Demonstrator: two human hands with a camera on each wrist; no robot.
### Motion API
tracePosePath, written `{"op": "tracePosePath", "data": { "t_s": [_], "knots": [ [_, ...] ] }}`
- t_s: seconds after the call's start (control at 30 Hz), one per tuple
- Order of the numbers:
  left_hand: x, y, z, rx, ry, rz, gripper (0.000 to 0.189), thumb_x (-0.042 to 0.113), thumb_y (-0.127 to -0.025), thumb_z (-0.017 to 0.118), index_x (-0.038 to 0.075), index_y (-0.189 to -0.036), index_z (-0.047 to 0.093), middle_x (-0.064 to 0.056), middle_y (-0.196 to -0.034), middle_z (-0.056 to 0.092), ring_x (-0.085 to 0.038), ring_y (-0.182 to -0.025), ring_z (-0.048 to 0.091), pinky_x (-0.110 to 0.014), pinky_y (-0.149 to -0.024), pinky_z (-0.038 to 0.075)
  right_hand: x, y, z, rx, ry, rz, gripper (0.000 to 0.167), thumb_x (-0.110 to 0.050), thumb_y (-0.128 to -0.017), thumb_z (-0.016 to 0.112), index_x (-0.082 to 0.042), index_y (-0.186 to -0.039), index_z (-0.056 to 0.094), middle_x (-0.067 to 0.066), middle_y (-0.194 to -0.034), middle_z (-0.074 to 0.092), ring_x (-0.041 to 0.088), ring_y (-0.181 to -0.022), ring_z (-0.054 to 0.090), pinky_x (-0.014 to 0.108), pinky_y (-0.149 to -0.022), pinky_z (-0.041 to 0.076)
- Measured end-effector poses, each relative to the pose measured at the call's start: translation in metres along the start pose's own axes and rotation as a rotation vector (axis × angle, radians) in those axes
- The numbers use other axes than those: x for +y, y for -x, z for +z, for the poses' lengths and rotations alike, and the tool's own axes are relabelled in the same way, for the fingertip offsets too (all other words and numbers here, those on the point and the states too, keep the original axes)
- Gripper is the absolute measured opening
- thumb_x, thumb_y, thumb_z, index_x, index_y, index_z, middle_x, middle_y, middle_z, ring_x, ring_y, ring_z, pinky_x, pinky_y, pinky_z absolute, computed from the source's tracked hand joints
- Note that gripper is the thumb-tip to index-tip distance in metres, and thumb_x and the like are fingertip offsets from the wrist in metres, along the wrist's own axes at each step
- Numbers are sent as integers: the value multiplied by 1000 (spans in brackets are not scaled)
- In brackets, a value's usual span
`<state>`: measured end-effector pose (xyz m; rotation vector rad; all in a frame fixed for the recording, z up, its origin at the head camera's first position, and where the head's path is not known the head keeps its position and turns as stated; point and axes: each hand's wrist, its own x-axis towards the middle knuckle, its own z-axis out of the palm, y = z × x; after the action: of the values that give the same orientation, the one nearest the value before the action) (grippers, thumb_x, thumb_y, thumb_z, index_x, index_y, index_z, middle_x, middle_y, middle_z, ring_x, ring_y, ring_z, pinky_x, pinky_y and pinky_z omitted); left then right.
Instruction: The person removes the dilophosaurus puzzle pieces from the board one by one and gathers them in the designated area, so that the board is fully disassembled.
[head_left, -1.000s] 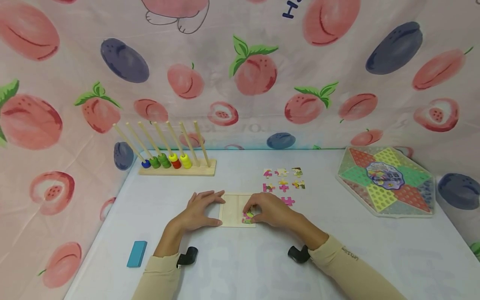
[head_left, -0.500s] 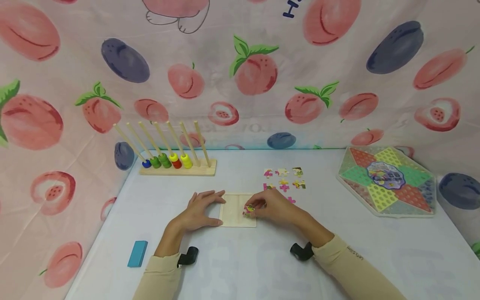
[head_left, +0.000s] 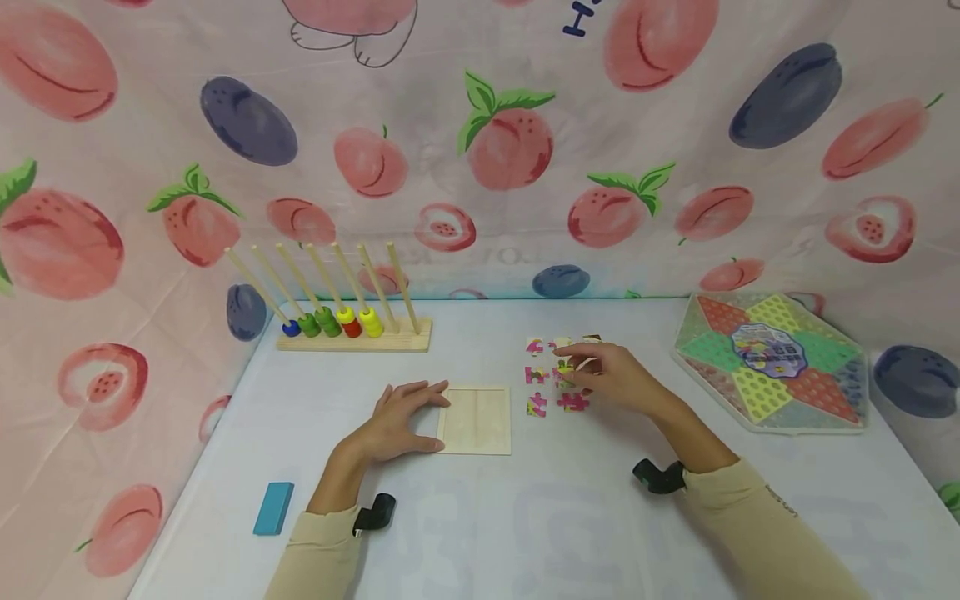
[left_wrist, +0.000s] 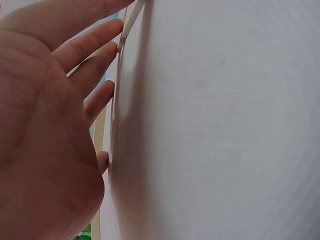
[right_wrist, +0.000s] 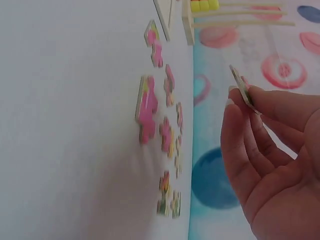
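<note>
My left hand (head_left: pixel 401 422) lies at the left side of a small square wooden puzzle tray (head_left: pixel 480 425), its fingers and thumb spread along that edge. In the left wrist view, the fingers are nearly straight, with the tips at the tray's thin edge. My right hand (head_left: pixel 611 379) pinches a jigsaw piece (right_wrist: pixel 242 86) between thumb and fingers, held up off the table. Below and around that hand lie several pink, green and yellow jigsaw pieces (head_left: pixel 536 406), set out in rows right of the tray. The hand hides some of them in the head view.
A wooden bead counter (head_left: pixel 356 343) with upright pegs and coloured beads stands at the back left. At the right lies a hexagonal Chinese checkers box (head_left: pixel 772 362). A blue block (head_left: pixel 273 508) is beside the left forearm. A fruit-print cloth (head_left: pixel 480 167) hangs behind the table.
My right hand has lifted the jigsaw piece off the tray and carried it right and back, over the rows of pieces. The tray now shows bare wood. My left hand has stayed put.
</note>
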<state>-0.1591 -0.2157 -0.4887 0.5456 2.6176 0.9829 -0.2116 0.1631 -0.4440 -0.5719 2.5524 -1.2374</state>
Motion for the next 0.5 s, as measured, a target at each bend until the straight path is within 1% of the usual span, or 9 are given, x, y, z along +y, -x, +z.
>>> {"op": "tracePosePath", "data": {
  "t_s": [0.03,0.13,0.27,0.37,0.5],
  "knots": [
    [0,0,0,0,1,-2,54,25,-82,84,20,-133,64,-2,-163,44,-36,-156,27,-69,-124,-5,2,3,-4,7,-18,17,39,-13,-95,71,-2,-132,65,17,-110,68,24,-89,72,25,-71,61],
    [0,0,0,0,2,-5,55,25,-82,84,20,-134,64,-1,-162,45,-35,-156,26,-69,-125,-5,10,11,-13,26,-63,69,38,-16,-94,73,-2,-129,66,20,-114,68,26,-88,75,30,-71,64],
    [0,0,0,-1,6,-6,56,25,-82,84,20,-134,64,0,-162,45,-36,-156,26,-68,-125,-6,25,21,-21,45,-36,144,29,-20,-94,74,-3,-117,72,20,-116,71,21,-81,74,29,-70,63],
    [0,0,0,-2,11,-4,56,25,-82,84,20,-134,64,-1,-163,44,-36,-156,26,-68,-125,-6,36,26,-23,36,3,197,27,-21,-93,75,-4,-113,75,18,-110,72,17,-74,70,27,-66,62],
    [0,0,0,1,13,0,55,25,-82,85,20,-133,64,-1,-163,44,-36,-156,26,-68,-125,-6,48,31,-20,16,29,239,24,-18,-92,75,-4,-112,75,13,-99,72,17,-67,64,25,-61,58]
  ]
}}
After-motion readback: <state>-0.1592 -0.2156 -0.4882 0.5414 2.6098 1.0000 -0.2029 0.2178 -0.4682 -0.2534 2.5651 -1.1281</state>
